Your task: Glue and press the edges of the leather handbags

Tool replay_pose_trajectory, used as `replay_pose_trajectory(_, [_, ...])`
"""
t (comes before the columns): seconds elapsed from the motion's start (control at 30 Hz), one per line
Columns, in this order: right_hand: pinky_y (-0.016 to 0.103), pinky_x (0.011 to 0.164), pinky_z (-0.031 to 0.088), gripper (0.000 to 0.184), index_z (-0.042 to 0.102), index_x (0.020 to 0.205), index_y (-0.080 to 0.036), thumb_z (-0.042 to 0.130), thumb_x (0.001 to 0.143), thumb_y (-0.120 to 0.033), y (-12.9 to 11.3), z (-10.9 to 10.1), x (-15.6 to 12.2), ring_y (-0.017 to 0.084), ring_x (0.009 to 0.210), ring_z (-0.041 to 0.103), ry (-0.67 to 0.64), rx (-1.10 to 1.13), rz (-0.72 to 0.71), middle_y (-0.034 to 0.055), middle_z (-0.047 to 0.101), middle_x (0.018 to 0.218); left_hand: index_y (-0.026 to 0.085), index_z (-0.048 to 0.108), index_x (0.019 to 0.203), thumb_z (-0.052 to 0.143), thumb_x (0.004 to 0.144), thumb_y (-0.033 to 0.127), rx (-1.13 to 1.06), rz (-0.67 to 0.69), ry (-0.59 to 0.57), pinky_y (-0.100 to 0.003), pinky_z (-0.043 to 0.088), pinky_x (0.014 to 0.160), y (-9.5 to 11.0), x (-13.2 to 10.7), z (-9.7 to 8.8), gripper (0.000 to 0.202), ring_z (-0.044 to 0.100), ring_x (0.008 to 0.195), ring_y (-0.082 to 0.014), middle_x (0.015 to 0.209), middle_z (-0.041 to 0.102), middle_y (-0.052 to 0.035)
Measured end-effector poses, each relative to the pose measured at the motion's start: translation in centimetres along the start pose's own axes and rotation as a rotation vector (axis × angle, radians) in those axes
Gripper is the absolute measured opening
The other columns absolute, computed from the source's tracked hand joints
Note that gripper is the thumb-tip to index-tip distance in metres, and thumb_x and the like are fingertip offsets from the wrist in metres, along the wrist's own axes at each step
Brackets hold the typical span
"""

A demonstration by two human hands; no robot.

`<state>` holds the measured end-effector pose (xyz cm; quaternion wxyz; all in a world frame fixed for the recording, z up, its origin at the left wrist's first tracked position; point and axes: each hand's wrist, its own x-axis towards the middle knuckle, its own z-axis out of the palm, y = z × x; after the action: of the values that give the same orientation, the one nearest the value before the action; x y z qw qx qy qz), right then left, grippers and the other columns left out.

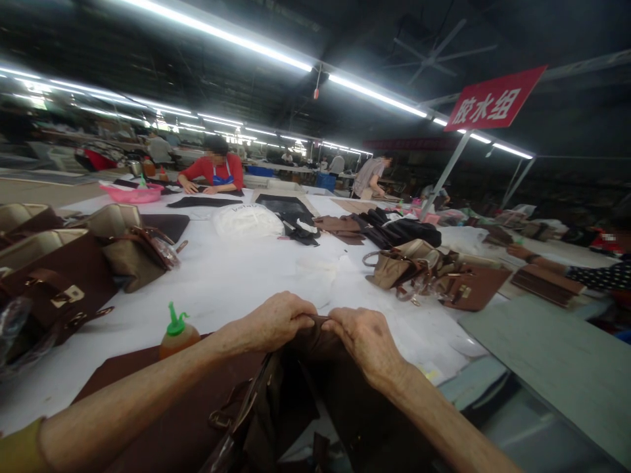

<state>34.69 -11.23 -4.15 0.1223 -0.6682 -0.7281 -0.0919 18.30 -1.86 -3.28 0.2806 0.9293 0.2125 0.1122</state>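
Both hands pinch the top edge of a dark brown handbag (365, 401) at the bottom middle of the head view. My left hand (279, 320) is closed on the edge, its thumb and fingers pressed together. Just to its right, my right hand (367, 338) grips the same edge, with a short stretch of it between them. The bag's dark inside shows below, and a strap with a metal buckle (221, 418) hangs at its left. A glue bottle (178, 334) with a green nozzle stands behind my left forearm, beside a flat brown panel (123, 374).
Brown handbags (54, 282) stand at the left, and more handbags (468, 282) at the right on the white table (236, 282). Dark fabric pieces (394, 226) and a pink basin (132, 192) lie farther back. A person in red (217, 172) works across the table; another person's arm (542, 263) reaches in at right.
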Motion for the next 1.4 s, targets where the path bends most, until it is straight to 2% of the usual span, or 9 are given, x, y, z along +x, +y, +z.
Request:
replay_pose_trajectory(0.17, [0.025, 0.056, 0.027, 0.031, 0.060, 0.068, -0.020, 0.043, 0.089, -0.036, -0.2, -0.1, 0.1, 0.013, 0.058, 0.054, -0.010, -0.033, 0.006, -0.0003, 0.064, 0.064, 0.018, 0.066, 0.083, 0.042, 0.079, 0.022, -0.001, -0.003, 0.006, -0.020, 0.037, 0.063, -0.1, 0.0, 0.1, 0.024, 0.052, 0.066, -0.0125, 0.070, 0.063, 0.0004])
replay_pose_trajectory(0.33, [0.023, 0.064, 0.033, 0.018, 0.062, 0.089, -0.023, 0.045, 0.088, -0.028, -0.7, -0.6, 0.6, 0.014, 0.073, 0.058, -0.067, 0.091, -0.039, 0.0004, 0.067, 0.079, 0.020, 0.061, 0.090, 0.042, 0.076, 0.021, 0.007, -0.031, 0.078, -0.023, 0.038, 0.066, -0.3, -0.2, 0.5, 0.023, 0.053, 0.074, -0.0152, 0.080, 0.064, -0.0011])
replay_pose_trajectory(0.47, [0.022, 0.055, 0.031, 0.023, 0.063, 0.076, -0.022, 0.045, 0.088, -0.028, -0.8, -0.8, 1.0, 0.012, 0.058, 0.052, -0.130, 0.108, -0.005, -0.0014, 0.062, 0.062, 0.018, 0.058, 0.086, 0.045, 0.071, 0.022, -0.026, -0.164, 0.148, -0.023, 0.036, 0.059, -0.4, -0.4, 0.3, 0.020, 0.052, 0.071, -0.0158, 0.074, 0.061, -0.0002])
replay_pose_trajectory(0.6, [0.023, 0.053, 0.028, 0.022, 0.062, 0.069, -0.021, 0.049, 0.085, -0.028, -0.8, -1.3, 1.2, 0.012, 0.056, 0.051, -0.154, 0.046, 0.044, -0.0007, 0.060, 0.058, 0.015, 0.062, 0.073, 0.048, 0.065, 0.023, -0.134, -0.245, 0.130, -0.023, 0.035, 0.055, -0.6, -0.2, 0.1, 0.018, 0.051, 0.066, -0.0154, 0.065, 0.059, 0.0002])
replay_pose_trajectory(0.73, [0.024, 0.054, 0.028, 0.020, 0.062, 0.070, -0.021, 0.050, 0.084, -0.027, -1.0, -1.9, 1.1, 0.015, 0.060, 0.055, -0.178, -0.015, 0.080, 0.0020, 0.062, 0.062, 0.014, 0.065, 0.075, 0.050, 0.063, 0.022, -0.300, -0.234, 0.137, -0.023, 0.035, 0.054, -1.4, 0.7, 0.5, 0.021, 0.051, 0.063, -0.0143, 0.064, 0.059, 0.0006])
replay_pose_trajectory(0.83, [0.025, 0.055, 0.029, 0.020, 0.062, 0.070, -0.020, 0.049, 0.085, -0.026, -1.0, -2.1, 0.9, 0.016, 0.063, 0.057, -0.182, -0.017, 0.121, 0.0029, 0.063, 0.064, 0.013, 0.066, 0.076, 0.050, 0.064, 0.022, -0.337, -0.189, 0.128, -0.022, 0.034, 0.052, -1.6, 1.4, 0.8, 0.022, 0.050, 0.060, -0.0132, 0.063, 0.059, 0.0007])
replay_pose_trajectory(1.07, [0.026, 0.057, 0.030, 0.024, 0.062, 0.073, -0.021, 0.045, 0.087, -0.032, -0.8, -1.7, 0.4, 0.019, 0.066, 0.059, -0.160, -0.037, 0.129, 0.0044, 0.065, 0.067, 0.014, 0.067, 0.069, 0.046, 0.069, 0.018, 0.026, -0.037, 0.122, -0.022, 0.031, 0.054, -0.2, 1.4, 0.2, 0.022, 0.046, 0.055, -0.0110, 0.058, 0.059, -0.0013])
replay_pose_trajectory(1.2, [0.028, 0.058, 0.029, 0.024, 0.062, 0.077, -0.022, 0.044, 0.087, -0.034, -1.1, -1.9, 0.4, 0.020, 0.069, 0.060, -0.162, -0.067, 0.159, 0.0054, 0.066, 0.070, 0.014, 0.065, 0.065, 0.045, 0.069, 0.019, 0.065, -0.048, 0.121, -0.021, 0.029, 0.052, 0.1, 1.6, 0.3, 0.021, 0.043, 0.053, -0.0103, 0.055, 0.057, -0.0004])
replay_pose_trajectory(1.4, [0.026, 0.062, 0.032, 0.021, 0.063, 0.086, -0.023, 0.042, 0.084, -0.021, -1.3, -2.1, 1.3, 0.018, 0.076, 0.060, -0.191, 0.050, 0.122, 0.0028, 0.067, 0.077, 0.013, 0.062, 0.062, 0.045, 0.067, 0.018, 0.025, -0.055, 0.111, -0.020, 0.028, 0.052, 0.0, 1.8, 0.4, 0.019, 0.042, 0.055, -0.0097, 0.053, 0.050, 0.0019])
